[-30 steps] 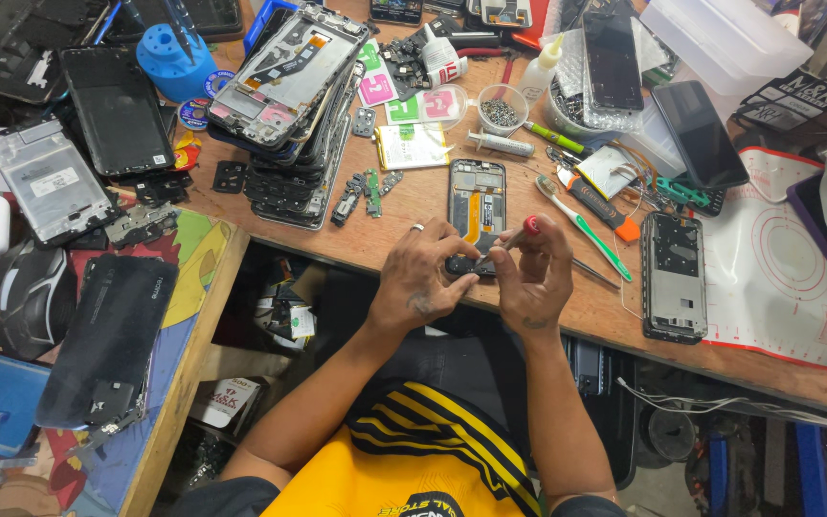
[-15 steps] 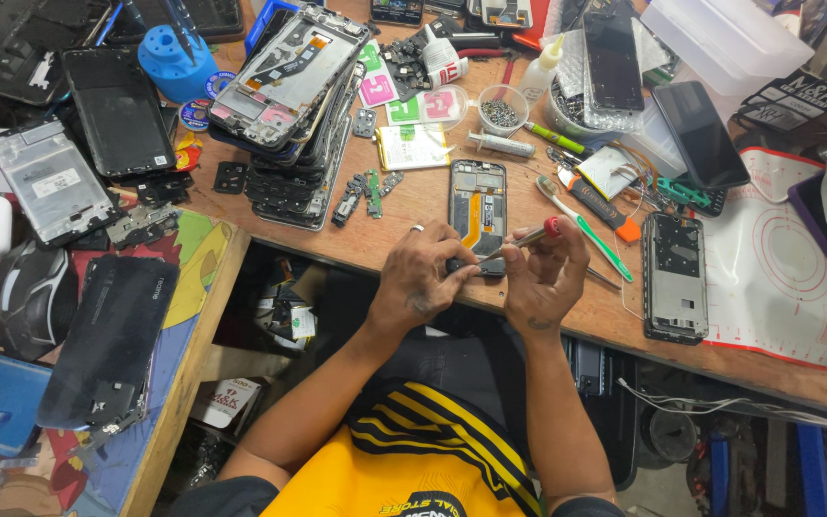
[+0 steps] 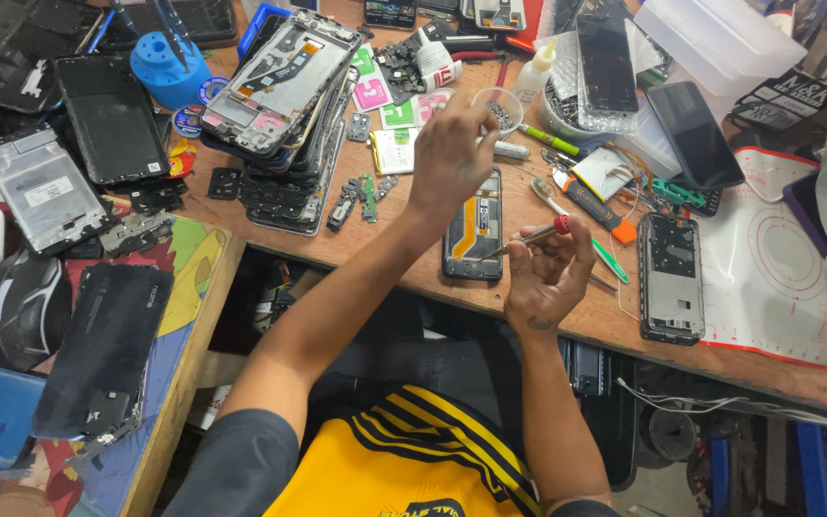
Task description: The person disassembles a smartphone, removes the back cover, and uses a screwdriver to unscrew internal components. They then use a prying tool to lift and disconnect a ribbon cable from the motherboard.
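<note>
Dozens of phone parts crowd a worn wooden table [image 3: 404,278], its brown top scuffed and pale at the edge; a second surface at the left wears a bright cartoon-printed cover [image 3: 193,278]. Near the front edge lies an opened phone [image 3: 474,230], back off, showing a dark frame with an orange flex strip. The right hand [image 3: 549,273] is closed round a thin screwdriver [image 3: 526,236] with a red cap, pinched between thumb and fingers, its metal tip resting at the phone's right side. The left hand [image 3: 452,153] is lifted just above the phone's top end, fingers curled downward and loosely parted, holding nothing that can be made out.

A leaning stack of phone frames [image 3: 284,105] sits to the left, metal and glossy plastic. Beside it stands a round blue tool holder [image 3: 167,67]. Small pink and green-and-white packets [image 3: 385,101] lie flat behind the left hand. Right of the phone rests another bare dark phone chassis [image 3: 670,278], partly on a white work mat [image 3: 777,258] printed with red rings. A black glass screen [image 3: 107,120] lies far left.
</note>
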